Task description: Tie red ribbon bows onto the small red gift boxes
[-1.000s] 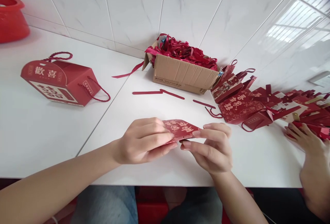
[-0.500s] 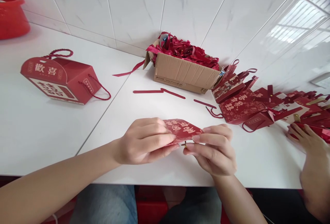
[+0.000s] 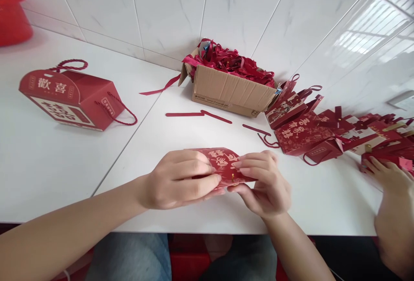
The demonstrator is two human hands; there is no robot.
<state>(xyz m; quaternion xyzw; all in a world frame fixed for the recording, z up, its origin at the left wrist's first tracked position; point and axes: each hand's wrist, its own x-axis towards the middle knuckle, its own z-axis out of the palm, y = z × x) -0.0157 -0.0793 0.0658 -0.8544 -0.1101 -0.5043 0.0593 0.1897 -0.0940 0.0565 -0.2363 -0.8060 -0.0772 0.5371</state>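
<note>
Above the front of the white table, both hands hold a red paper gift box (image 3: 226, 165) with pale lettering; whether it is folded flat I cannot tell. My left hand (image 3: 181, 177) is closed on its left side, thumb below and fingers over the top. On the right side my right hand (image 3: 263, 182) grips the edge, fingers on the printed face and thumb underneath. A small brass paper fastener (image 3: 233, 176) pokes up through the printed face near the lower edge. The right thumb is close to its underside, which is mostly hidden.
Behind stands a cardboard box (image 3: 226, 93) full of red ribbons. Red strips (image 3: 184, 114) and a cord (image 3: 268, 143) lie before it. A finished gift box (image 3: 74, 100) is at left, a red basin (image 3: 14, 18) beyond. Many boxes (image 3: 300, 132) crowd the right, near another person's hand (image 3: 388, 173).
The fastener, held below the box's edge by my right fingers before, now shows through the printed face. My right fingers have moved onto that face, and the box is tilted more toward me.
</note>
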